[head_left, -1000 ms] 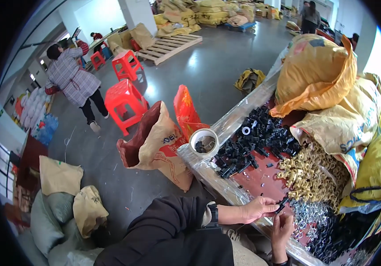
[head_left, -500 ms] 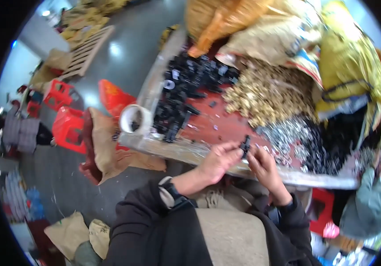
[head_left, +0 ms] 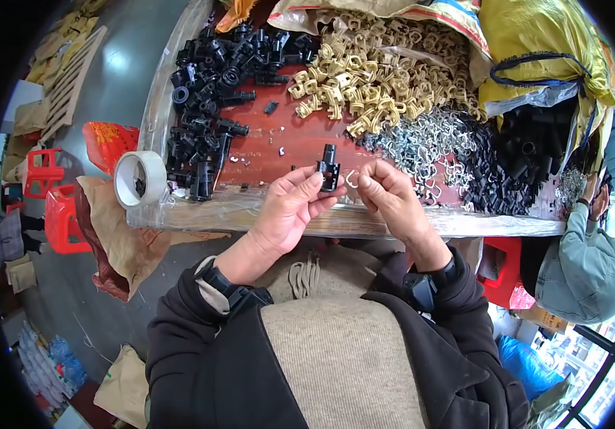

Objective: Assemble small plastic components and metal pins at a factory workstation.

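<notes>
My left hand is closed on a black plastic pipe fitting, held upright just over the near table edge. Beside it, my right hand pinches a thin curved metal clip between thumb and fingers, a little apart from the fitting. Beyond the hands lies a heap of tan plastic pieces. Similar black fittings are piled at the left of the table. Right of my hands are a pile of silvery metal clips and one of small black parts.
A roll of tape stands on the table's left corner. A yellow sack with black tubes spilling out stands at the right. Another person works at the far right. Red stools and a brown sack are on the left floor.
My view has turned, and the table contents look lower and further left. My hands, which met at the black fitting, have moved apart, with the clip visible at my right fingertips.
</notes>
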The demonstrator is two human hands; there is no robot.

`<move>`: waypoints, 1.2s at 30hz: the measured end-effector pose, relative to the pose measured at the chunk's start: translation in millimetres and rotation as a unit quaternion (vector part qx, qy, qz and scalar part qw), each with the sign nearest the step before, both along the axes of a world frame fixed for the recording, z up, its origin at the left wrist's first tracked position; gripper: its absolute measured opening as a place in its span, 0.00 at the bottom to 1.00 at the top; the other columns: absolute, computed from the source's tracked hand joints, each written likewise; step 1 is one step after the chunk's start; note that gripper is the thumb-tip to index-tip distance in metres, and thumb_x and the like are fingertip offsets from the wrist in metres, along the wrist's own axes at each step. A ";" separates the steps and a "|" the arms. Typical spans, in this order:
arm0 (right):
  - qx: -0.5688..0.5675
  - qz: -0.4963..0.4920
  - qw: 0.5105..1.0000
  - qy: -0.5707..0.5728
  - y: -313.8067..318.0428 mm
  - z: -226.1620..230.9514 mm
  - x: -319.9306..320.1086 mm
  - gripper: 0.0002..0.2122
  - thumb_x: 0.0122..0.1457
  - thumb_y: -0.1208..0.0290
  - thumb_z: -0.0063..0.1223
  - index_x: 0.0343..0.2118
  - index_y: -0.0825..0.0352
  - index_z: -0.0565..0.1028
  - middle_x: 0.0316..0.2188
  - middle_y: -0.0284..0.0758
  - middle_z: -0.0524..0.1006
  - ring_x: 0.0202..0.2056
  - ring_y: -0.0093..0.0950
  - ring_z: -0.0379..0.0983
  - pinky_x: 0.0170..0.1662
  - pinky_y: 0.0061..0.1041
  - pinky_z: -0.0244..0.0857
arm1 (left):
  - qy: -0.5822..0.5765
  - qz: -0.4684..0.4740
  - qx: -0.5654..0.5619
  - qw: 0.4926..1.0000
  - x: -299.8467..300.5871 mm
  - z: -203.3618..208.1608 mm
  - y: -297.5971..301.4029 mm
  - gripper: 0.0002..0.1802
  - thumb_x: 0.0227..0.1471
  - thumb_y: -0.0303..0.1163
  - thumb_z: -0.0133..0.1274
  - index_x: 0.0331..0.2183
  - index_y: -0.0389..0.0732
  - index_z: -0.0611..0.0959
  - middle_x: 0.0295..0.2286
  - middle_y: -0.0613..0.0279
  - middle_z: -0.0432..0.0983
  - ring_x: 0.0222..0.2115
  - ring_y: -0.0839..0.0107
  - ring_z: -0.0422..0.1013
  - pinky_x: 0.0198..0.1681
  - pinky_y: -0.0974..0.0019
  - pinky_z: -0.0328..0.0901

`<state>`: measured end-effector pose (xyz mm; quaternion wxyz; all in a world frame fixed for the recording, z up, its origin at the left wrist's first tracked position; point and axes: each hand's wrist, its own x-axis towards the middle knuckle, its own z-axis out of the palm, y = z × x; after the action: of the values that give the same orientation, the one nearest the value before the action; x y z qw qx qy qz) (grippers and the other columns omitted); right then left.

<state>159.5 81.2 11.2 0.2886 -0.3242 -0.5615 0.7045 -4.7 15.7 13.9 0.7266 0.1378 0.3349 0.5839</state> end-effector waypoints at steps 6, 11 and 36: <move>0.021 0.011 1.000 0.009 -3.6 9.1 1.6 0.08 0.54 0.68 0.42 0.25 0.67 0.64 0.16 0.23 0.61 0.16 0.11 0.52 0.18 0.10 0.46 | -0.008 -0.041 -0.012 0.999 -0.9 -2.6 -4.9 0.13 0.48 0.31 0.44 0.37 0.35 0.71 0.32 0.56 0.71 0.33 0.67 0.69 0.36 0.73 0.66; 0.113 0.022 0.993 -0.013 -13.7 19.4 3.5 0.08 0.54 0.69 0.42 0.25 0.68 0.64 0.16 0.23 0.60 0.17 0.11 0.51 0.19 0.11 0.45 | -0.019 -0.056 -0.024 0.998 3.1 5.2 -13.3 0.13 0.47 0.29 0.46 0.37 0.35 0.71 0.31 0.60 0.71 0.30 0.72 0.70 0.33 0.75 0.65; 0.164 -0.061 0.984 -0.017 -12.0 -9.3 -5.9 0.05 0.51 0.74 0.46 0.24 0.69 0.65 0.19 0.30 0.66 0.21 0.18 0.61 0.24 0.17 0.57 | -0.092 -0.086 0.001 0.992 -4.9 -0.3 -1.3 0.15 0.47 0.30 0.46 0.38 0.33 0.71 0.32 0.59 0.71 0.32 0.72 0.69 0.36 0.74 0.65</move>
<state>153.6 69.2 1.9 0.3709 -0.3183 -0.6532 0.5783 -9.6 14.4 13.6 0.8015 0.1124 0.2529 0.5301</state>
